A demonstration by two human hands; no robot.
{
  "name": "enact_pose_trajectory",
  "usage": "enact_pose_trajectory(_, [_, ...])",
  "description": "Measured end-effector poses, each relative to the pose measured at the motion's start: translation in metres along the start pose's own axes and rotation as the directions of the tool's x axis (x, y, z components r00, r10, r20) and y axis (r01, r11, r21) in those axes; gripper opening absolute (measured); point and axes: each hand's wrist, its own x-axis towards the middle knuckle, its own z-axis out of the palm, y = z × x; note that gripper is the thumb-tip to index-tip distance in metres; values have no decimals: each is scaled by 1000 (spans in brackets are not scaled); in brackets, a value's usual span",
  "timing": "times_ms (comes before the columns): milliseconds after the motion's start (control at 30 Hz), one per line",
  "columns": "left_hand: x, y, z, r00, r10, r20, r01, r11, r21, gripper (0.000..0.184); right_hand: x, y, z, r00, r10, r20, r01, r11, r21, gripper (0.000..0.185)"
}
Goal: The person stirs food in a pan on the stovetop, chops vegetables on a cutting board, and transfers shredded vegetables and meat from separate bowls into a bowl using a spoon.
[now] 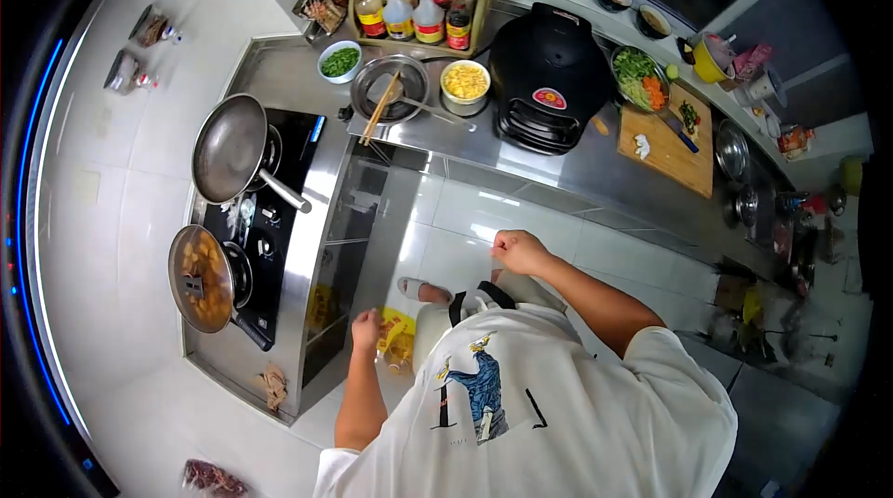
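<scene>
My left hand (366, 329) hangs with curled fingers in front of the counter's edge, near a large yellow oil bottle (398, 349) on the floor. My right hand (519, 252) is a loose fist above the floor, apart from the counter; nothing shows in either hand. On the black gas stove (265, 219) to the left sits an empty frying pan (230, 149), its handle pointing toward me. Nearer, a lidded pan (200, 279) holds brown liquid with chunks of food.
Along the back counter are a bowl of chopped greens (340, 62), a metal bowl (409, 70) with chopsticks (379, 109), a yellow-filled bowl (465, 81), a black electric griddle (549, 61), a vegetable plate (640, 79) and a cutting board (672, 159) with a knife (686, 139). Bottles (398, 14) fill a rack.
</scene>
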Motion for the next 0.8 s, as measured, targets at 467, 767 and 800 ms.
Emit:
enact_pose_trajectory(467, [-22, 125, 195, 951, 110, 288, -179, 957, 228, 22, -16, 172, -96, 852, 226, -472, -108, 959, 263, 29])
enact_pose_trajectory(767, [-54, 288, 334, 285, 639, 715, -958, 157, 242, 16, 99, 222, -192, 547, 550, -631, -186, 815, 549, 46])
enact_pose_trajectory(800, [-48, 303, 349, 235, 593, 770, -962, 28, 272, 24, 103, 212, -207, 595, 681, -427, -178, 630, 756, 47])
